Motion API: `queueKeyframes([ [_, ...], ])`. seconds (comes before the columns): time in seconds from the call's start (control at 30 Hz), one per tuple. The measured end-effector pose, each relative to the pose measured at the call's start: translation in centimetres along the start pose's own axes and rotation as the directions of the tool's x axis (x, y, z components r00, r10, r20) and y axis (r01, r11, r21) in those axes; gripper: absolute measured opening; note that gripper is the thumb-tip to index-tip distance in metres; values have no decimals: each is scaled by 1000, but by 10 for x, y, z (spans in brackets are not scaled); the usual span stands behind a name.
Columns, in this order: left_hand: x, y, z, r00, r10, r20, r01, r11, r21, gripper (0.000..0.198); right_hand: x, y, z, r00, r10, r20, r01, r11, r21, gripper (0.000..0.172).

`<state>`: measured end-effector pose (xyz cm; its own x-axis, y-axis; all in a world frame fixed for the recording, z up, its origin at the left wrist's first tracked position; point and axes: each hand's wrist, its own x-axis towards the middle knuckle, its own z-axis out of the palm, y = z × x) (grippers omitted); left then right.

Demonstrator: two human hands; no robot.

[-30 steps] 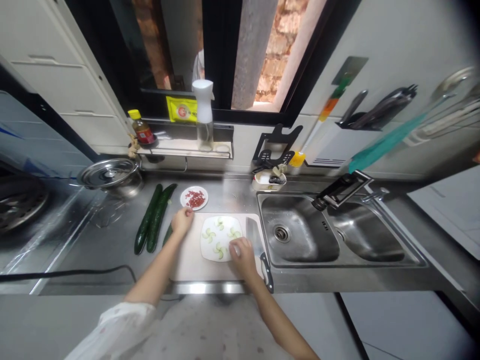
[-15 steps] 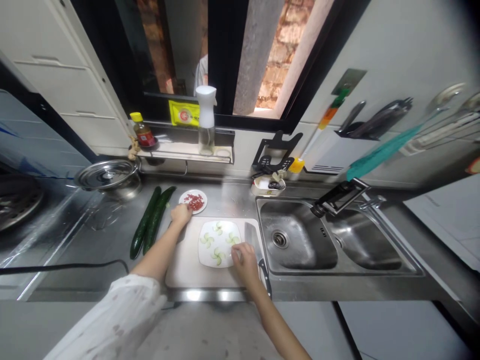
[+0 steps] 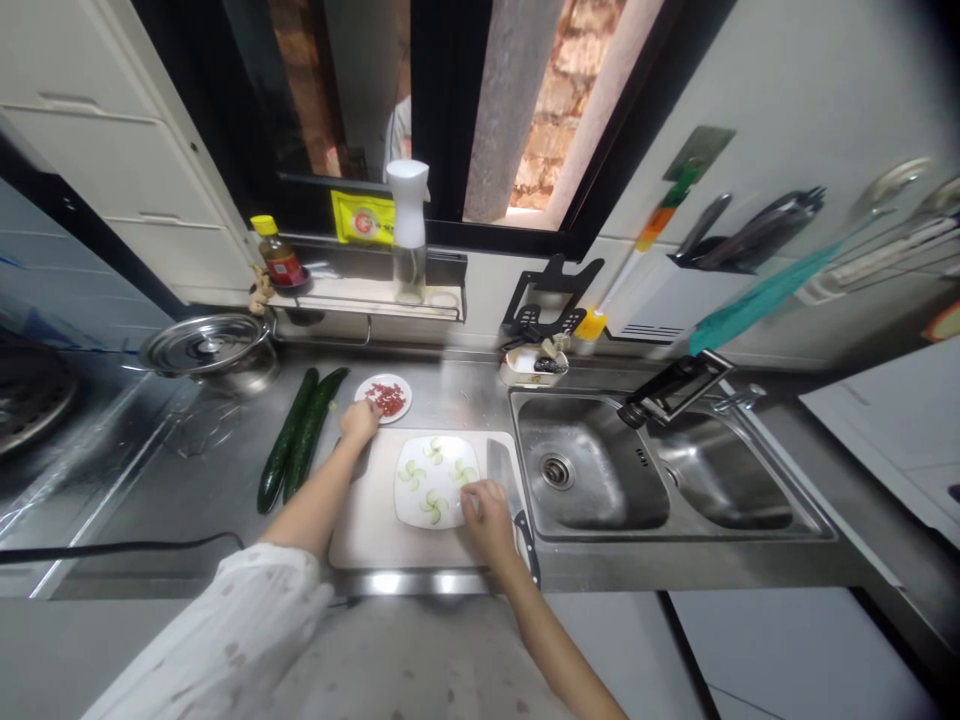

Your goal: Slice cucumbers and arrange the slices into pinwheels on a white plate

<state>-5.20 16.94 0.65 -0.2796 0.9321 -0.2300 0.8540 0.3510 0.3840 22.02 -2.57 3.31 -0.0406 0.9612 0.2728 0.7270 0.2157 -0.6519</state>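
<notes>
My left hand (image 3: 360, 420) curls at the rim of the small round dish (image 3: 393, 410) of red bits. My right hand (image 3: 484, 512) touches the glossy square plate (image 3: 437, 481) of cucumber slices on the pale board (image 3: 367, 525). I cannot tell whether either grips.

LEFT ARM: forearm bare, extended far forward, elbow nearly straight | LEFT GRIP (image 3: 360, 420): back of hand up, fingers curled under, contents not discernible | RIGHT ARM: forearm bare, angled forward and inward, shorter reach than left | RIGHT GRIP (image 3: 484, 512): palm down, fingers bent downward, fingertips hidden, well apart from LEFT GRIP
</notes>
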Motion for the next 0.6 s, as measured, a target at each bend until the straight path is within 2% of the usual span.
queueKeyframes([
  [0.13,-1,-3,-2,1000,-10,8,11,960,-281,30,-2,0,1,1000,-8,-1,8,1000,2,18],
  [0.27,-6,-3,-3,998,-59,28,64,827,-558,28,-3,-1,2,1000,-12,-1,12,1000,8,18],
  [0.43,-13,-1,-3,998,-56,23,58,761,-646,30,-3,-3,3,1000,0,3,0,1000,14,19],
  [0.6,-15,1,-4,999,-35,13,35,777,-629,27,-4,-3,3,1000,0,-7,0,1000,17,19],
])
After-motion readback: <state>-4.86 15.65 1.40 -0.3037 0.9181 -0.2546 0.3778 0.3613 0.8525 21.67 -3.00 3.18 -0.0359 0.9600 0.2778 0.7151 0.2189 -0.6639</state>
